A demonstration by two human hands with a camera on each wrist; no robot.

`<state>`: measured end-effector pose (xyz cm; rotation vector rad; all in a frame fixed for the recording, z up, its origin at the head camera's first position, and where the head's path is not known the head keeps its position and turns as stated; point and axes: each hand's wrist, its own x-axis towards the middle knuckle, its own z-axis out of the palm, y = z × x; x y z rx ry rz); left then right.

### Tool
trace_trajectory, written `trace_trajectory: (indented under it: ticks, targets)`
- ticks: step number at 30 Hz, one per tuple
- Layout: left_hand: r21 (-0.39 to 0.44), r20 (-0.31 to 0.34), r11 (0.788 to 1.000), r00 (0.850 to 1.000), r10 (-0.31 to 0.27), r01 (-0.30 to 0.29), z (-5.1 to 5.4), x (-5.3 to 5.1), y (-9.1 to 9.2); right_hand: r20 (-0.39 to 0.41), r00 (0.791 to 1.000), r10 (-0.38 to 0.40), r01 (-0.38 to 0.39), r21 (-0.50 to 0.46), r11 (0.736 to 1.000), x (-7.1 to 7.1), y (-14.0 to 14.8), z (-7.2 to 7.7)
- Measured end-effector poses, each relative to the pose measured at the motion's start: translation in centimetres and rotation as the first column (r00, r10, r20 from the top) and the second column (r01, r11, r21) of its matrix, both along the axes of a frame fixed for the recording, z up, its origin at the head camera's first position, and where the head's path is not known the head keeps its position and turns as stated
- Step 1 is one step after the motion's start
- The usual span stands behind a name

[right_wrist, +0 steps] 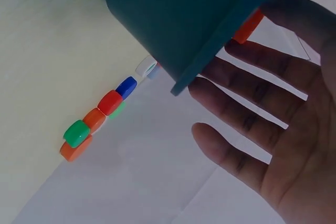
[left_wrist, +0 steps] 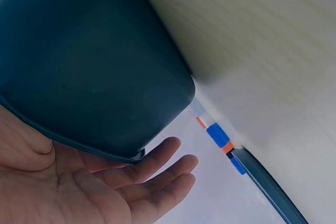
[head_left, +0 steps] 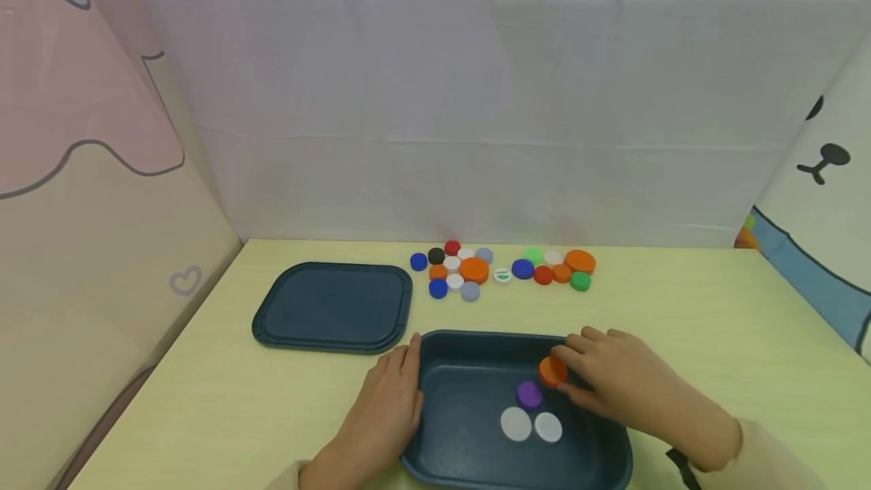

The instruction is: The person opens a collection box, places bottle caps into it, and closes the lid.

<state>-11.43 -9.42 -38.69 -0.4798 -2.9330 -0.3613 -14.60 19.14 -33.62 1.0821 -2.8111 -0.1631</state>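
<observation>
A dark blue-green basin [head_left: 469,399] sits at the table's front. My left hand [head_left: 388,399] rests along its left rim, fingers extended; from below, the left wrist view shows these fingers [left_wrist: 163,156] loosely straight beside the rim. Over the basin's far right corner, my right hand [head_left: 609,376] pinches an orange bottle cap [head_left: 553,372] between thumb and index finger. In the right wrist view this cap [right_wrist: 248,27] shows partly behind the rim, the other fingers spread. Inside the basin lie a purple cap [head_left: 529,395], a larger white cap [head_left: 516,424] and a smaller white cap [head_left: 548,427].
A flat dark blue-green lid [head_left: 333,307] lies on the table to the left behind the basin. Several mixed-colour caps, including a large orange cap [head_left: 474,271] and a green cap [head_left: 581,281], lie along the back. A white sheet [head_left: 476,97] hangs behind the table.
</observation>
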Motion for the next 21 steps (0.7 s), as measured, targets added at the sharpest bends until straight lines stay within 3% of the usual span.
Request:
trace_trajectory:
  ticks: [11, 21]
  targets:
    - [0.007, -0.005, 1.000, 1.000, 0.002, -0.002, 0.0, 0.0, 0.0, 0.076, 0.997, 0.000, -0.001, 0.010, 1.000, 0.1, -0.1, -1.2]
    - [0.007, 0.002, 1.000, 1.000, 0.007, -0.007, 0.1, 0.0, 0.1, 0.080, 0.996, 0.028, -0.030, 0.026, 0.999, 0.1, 0.1, -1.9]
